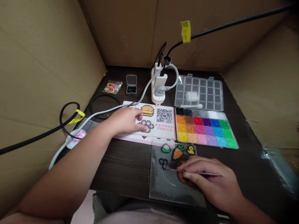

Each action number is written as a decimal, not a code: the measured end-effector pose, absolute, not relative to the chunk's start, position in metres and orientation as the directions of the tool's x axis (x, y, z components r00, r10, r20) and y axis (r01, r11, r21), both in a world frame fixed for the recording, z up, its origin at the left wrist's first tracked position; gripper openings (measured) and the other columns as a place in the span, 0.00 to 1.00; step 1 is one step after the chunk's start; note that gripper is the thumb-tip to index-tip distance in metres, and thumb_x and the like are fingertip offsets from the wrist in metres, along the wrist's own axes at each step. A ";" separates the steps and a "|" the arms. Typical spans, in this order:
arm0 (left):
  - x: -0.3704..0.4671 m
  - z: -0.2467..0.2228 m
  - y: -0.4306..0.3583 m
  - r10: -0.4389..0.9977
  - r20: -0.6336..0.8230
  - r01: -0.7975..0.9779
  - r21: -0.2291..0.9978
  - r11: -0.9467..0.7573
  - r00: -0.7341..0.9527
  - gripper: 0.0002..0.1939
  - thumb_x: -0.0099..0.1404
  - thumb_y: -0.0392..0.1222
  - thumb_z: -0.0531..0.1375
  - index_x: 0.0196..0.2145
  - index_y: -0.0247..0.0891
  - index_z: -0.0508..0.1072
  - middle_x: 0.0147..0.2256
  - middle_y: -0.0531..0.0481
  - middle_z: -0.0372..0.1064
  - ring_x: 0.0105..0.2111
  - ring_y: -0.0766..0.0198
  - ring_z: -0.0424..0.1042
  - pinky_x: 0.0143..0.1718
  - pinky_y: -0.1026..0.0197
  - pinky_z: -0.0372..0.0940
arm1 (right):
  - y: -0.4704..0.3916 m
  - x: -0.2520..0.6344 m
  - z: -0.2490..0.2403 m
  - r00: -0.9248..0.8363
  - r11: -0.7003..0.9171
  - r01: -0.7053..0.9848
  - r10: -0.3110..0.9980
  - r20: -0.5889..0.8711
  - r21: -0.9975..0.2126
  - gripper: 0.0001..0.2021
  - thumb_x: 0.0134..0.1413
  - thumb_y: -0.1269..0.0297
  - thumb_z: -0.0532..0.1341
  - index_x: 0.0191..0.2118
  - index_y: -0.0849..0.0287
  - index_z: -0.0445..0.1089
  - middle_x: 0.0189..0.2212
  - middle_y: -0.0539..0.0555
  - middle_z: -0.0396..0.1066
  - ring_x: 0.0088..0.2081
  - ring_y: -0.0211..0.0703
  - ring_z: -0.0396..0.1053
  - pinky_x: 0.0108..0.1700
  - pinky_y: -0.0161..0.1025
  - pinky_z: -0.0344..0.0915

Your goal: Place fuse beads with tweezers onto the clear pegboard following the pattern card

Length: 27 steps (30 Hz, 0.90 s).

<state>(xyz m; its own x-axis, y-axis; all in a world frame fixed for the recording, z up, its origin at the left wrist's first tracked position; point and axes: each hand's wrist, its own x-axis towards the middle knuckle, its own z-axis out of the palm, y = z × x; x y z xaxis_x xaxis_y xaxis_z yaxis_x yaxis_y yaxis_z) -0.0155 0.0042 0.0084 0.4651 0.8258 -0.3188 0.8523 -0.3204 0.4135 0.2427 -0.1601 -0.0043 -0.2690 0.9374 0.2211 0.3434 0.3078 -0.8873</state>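
My right hand (207, 179) grips a thin pair of pink tweezers (198, 172), its tip pointing left over a clear pegboard (161, 186). Near that tip, a small black bead outline (164, 164) stands on the pegs. Above it sit a finished green-and-white bead figure (166, 148), an orange carrot (177, 153) and a yellow duck (191, 150). A brown bead figure (182, 177) is partly hidden under my right hand. My left hand (128, 120) rests on a printed pattern sheet (164, 135), thumb and forefinger apart beside a grey-and-pink paw pattern (147, 126).
An open bead case (206, 129) with many colours lies at right, its lid (210, 93) folded back. Behind the sheet stand a white power strip (158, 98) with cables, a small box of black beads (131, 89) and a bag of rings (112, 87). Cardboard walls (130, 34) surround the table.
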 end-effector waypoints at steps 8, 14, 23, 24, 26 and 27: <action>-0.016 0.008 0.005 0.826 -0.304 0.846 0.417 -0.333 0.475 0.25 0.50 0.66 0.65 0.35 0.43 0.72 0.32 0.52 0.72 0.31 0.61 0.68 0.30 0.60 0.53 | -0.161 0.243 -0.006 -0.263 0.314 0.336 0.936 0.232 -0.888 0.08 0.51 0.77 0.66 0.30 0.56 0.77 0.27 0.50 0.80 0.29 0.37 0.79 0.33 0.28 0.75; -0.015 0.008 0.005 0.826 -0.302 0.846 0.415 -0.336 0.476 0.25 0.50 0.65 0.65 0.34 0.42 0.72 0.31 0.52 0.71 0.30 0.61 0.67 0.29 0.60 0.53 | -0.160 0.242 -0.004 -0.262 0.319 0.331 0.935 0.238 -0.888 0.09 0.51 0.78 0.67 0.31 0.55 0.77 0.28 0.50 0.80 0.30 0.38 0.79 0.34 0.29 0.75; -0.014 0.005 0.006 0.834 -0.301 0.857 0.391 -0.335 0.463 0.27 0.48 0.66 0.65 0.36 0.42 0.74 0.29 0.52 0.70 0.30 0.60 0.66 0.30 0.60 0.52 | -0.164 0.245 -0.009 -0.249 0.278 0.300 0.946 0.206 -0.913 0.09 0.50 0.78 0.67 0.32 0.55 0.79 0.29 0.52 0.81 0.31 0.41 0.79 0.34 0.32 0.76; -0.014 0.004 0.006 0.836 -0.303 0.862 0.383 -0.333 0.458 0.27 0.47 0.66 0.65 0.37 0.43 0.74 0.29 0.52 0.70 0.30 0.60 0.67 0.30 0.60 0.52 | -0.164 0.246 -0.010 -0.248 0.277 0.302 0.947 0.206 -0.912 0.09 0.50 0.78 0.67 0.32 0.56 0.79 0.29 0.53 0.81 0.31 0.41 0.79 0.34 0.33 0.76; -0.014 0.003 0.007 0.842 -0.304 0.871 0.363 -0.330 0.446 0.28 0.46 0.67 0.65 0.36 0.43 0.74 0.29 0.51 0.70 0.30 0.59 0.67 0.30 0.59 0.52 | -0.164 0.246 -0.011 -0.252 0.281 0.305 0.945 0.207 -0.910 0.08 0.50 0.78 0.67 0.33 0.56 0.79 0.30 0.53 0.81 0.31 0.41 0.79 0.34 0.33 0.76; -0.013 0.003 0.007 0.843 -0.306 0.875 0.354 -0.331 0.443 0.28 0.46 0.67 0.65 0.36 0.42 0.74 0.29 0.51 0.70 0.30 0.59 0.67 0.30 0.59 0.52 | -0.164 0.246 -0.011 -0.252 0.281 0.310 0.945 0.206 -0.908 0.08 0.50 0.77 0.67 0.33 0.56 0.79 0.30 0.53 0.81 0.31 0.41 0.79 0.33 0.33 0.76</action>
<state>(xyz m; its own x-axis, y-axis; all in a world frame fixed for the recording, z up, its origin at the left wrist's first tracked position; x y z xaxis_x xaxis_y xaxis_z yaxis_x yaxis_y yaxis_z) -0.0134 0.0074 0.0029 0.4426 0.8428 -0.3062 0.8748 -0.3308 0.3539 0.2462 -0.1643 -0.0113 -0.2518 0.9455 0.2065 0.3098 0.2809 -0.9084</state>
